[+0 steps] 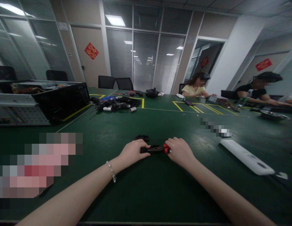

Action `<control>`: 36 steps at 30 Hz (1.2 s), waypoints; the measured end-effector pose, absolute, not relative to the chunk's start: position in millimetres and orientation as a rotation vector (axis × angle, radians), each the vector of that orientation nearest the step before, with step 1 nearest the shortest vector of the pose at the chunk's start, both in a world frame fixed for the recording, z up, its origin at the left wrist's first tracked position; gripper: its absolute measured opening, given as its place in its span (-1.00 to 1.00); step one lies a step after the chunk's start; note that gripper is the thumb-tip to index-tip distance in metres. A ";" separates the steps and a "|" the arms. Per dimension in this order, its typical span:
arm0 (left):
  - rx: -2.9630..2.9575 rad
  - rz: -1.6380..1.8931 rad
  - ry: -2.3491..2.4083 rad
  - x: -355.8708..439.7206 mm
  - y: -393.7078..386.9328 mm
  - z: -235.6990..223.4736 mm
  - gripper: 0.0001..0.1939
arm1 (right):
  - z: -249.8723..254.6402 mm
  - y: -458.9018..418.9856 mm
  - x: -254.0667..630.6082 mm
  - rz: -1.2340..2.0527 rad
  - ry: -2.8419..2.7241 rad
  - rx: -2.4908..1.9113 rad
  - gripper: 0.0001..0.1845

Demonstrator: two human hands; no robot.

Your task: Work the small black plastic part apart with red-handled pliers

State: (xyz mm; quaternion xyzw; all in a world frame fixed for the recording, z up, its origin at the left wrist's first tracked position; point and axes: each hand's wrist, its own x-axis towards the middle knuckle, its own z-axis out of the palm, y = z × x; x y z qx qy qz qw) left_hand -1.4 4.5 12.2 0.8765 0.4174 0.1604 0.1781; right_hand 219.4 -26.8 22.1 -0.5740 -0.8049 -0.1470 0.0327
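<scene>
Red-handled pliers (158, 149) lie across the space between my hands, their dark jaws pointing left. My right hand (180, 151) is closed around the red grips. Thumb and fingers of my left hand (133, 151) pinch a small black part (144, 150) at the jaw end; its exact kind is unclear. Whether the jaws bite on that part cannot be made out. Just beyond my left hand, another small black piece (142, 137) rests on the green table (146, 194).
An opened computer case (63, 102) stands at the left. Black cables and parts (120, 103) are heaped at the back. A white power strip (248, 157) lies right, near a metal bowl (274, 115). Two people (195, 89) sit across at the far right, with part of another at the edge.
</scene>
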 end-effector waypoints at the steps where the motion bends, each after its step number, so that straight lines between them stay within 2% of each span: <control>1: 2.480 0.453 1.181 -1.4 4.4 12.4 -0.66 | 21.9 -26.9 219.6 -0.449 -2.476 -1.768 -0.73; 36: 2.491 0.471 1.179 -0.9 5.8 10.6 -0.66 | 21.6 -27.4 219.6 -0.430 -2.455 -1.756 -0.75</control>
